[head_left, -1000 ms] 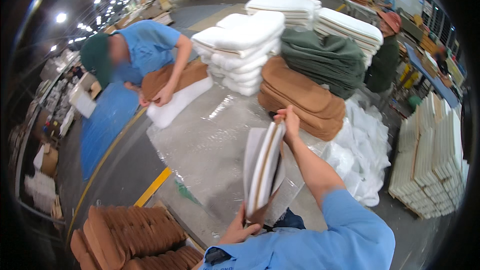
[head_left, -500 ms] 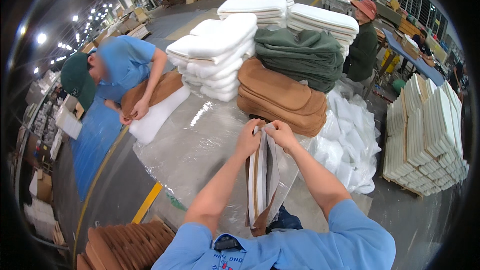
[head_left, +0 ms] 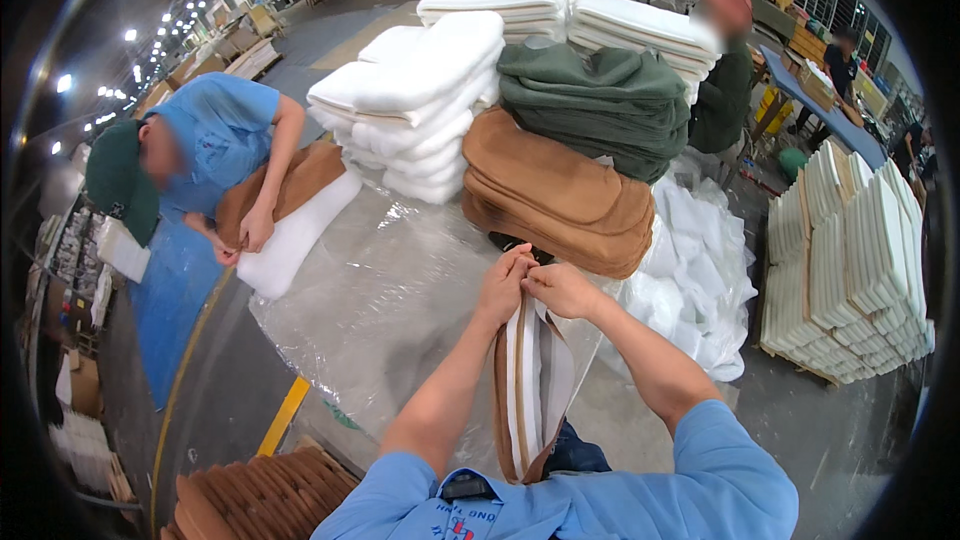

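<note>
step: both hands work the top end of a white foam pad (head_left: 522, 380) going into a brown fabric cover (head_left: 500, 395), held upright right in front of the body, over the near edge of the plastic-covered worktop (head_left: 380, 300)
how to do it well: i'd say keep the pad edge-on and straight, pull the cover mouth evenly from both sides so the corners seat and the fabric doesn't bunch on one side
left hand (head_left: 503, 285): fingers curled shut, pinching the top edge of the brown fabric cover
right hand (head_left: 560, 288): fingers closed too, gripping the same top edge, touching the left hand
hedge: can't really tell if they're pinching just fabric or fabric plus foam, the knuckles hide it
behind: stack of brown cushions (head_left: 555, 190) just past the hands, green cushions (head_left: 595, 105) on top of that, white foam pads (head_left: 420, 105) to the left
right side: pile of clear plastic bags (head_left: 700, 270), then white pads stacked on edge (head_left: 850, 260)
other person: co-worker in blue shirt (head_left: 215, 135) bent over another brown cover and white pad at the far left of the worktop
</note>
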Demonstrator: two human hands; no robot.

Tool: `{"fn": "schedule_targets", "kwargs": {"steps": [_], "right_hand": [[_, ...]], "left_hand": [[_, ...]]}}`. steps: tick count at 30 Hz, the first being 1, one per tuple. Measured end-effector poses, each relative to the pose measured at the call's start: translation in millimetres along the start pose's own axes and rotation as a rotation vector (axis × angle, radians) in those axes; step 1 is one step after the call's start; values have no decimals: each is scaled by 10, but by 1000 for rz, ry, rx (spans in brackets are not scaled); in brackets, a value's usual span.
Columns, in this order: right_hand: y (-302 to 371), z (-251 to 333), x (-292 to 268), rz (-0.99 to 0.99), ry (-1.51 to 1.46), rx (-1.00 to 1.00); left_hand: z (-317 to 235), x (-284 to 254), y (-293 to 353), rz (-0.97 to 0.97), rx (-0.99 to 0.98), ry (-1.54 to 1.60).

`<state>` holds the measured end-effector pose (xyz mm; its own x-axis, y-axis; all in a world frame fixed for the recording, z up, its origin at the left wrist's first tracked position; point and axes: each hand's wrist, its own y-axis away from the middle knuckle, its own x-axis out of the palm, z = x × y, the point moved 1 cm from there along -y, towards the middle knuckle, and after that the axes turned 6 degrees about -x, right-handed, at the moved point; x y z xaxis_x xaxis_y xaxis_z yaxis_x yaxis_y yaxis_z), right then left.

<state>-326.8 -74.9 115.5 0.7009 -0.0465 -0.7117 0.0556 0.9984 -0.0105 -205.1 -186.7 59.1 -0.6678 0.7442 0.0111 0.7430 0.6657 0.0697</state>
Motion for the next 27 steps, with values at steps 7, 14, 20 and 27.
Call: {"fn": "schedule_targets", "kwargs": {"steps": [7, 14, 20, 27], "right_hand": [[126, 79, 54, -9, 43, -108], [95, 127, 215, -89, 57, -213], [-310, -389, 78, -290, -512, -11], [-585, -374, 524, -105, -956, 40]], "left_hand": [[174, 105, 170, 25, -6, 316], [179, -59, 265, -96, 171, 149], [142, -143, 238, -154, 141, -42], [163, -167, 328, -190, 131, 72]]}}
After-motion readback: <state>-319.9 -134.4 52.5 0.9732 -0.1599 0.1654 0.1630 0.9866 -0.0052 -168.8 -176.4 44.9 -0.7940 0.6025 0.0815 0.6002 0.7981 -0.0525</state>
